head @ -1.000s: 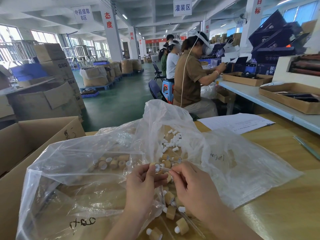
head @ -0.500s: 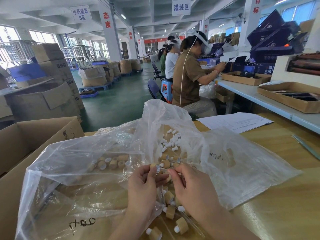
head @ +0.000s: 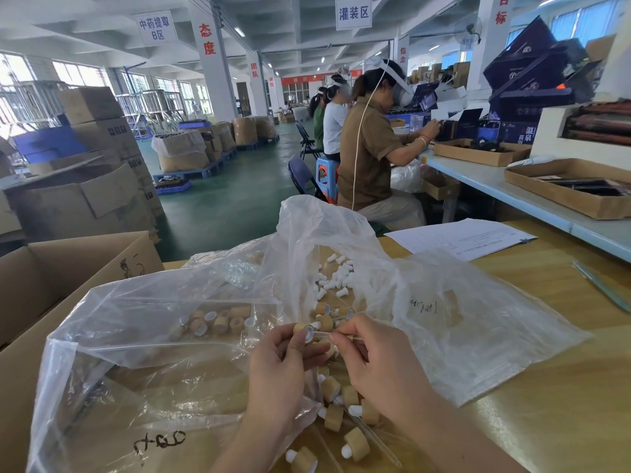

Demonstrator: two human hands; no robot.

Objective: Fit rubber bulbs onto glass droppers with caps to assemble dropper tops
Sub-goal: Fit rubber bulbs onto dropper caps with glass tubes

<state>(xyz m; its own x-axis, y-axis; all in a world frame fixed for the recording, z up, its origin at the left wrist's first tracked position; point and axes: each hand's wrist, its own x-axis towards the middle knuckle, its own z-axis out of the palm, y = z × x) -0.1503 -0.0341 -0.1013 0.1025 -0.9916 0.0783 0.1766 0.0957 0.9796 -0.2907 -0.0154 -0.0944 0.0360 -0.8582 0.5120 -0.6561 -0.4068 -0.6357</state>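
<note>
My left hand (head: 278,370) pinches a tan wood-look cap (head: 301,328) with a white inner ring facing right. My right hand (head: 375,360) pinches a clear glass dropper tube (head: 324,334) whose end meets the cap's opening. Loose white rubber bulbs (head: 333,278) lie in a heap beyond the hands. Several assembled tops with white bulbs (head: 355,447) lie on the table under my wrists. More tan caps (head: 218,322) sit inside the clear plastic bag (head: 153,336).
An open cardboard box (head: 51,268) stands at the left edge of the wooden table (head: 546,387). A paper sheet (head: 461,238) and tweezers (head: 601,288) lie at the right. Seated workers (head: 372,148) and stacked cartons fill the hall behind.
Both hands stay together over the bag. The cap and the glass tube have shifted only slightly between the fingers.
</note>
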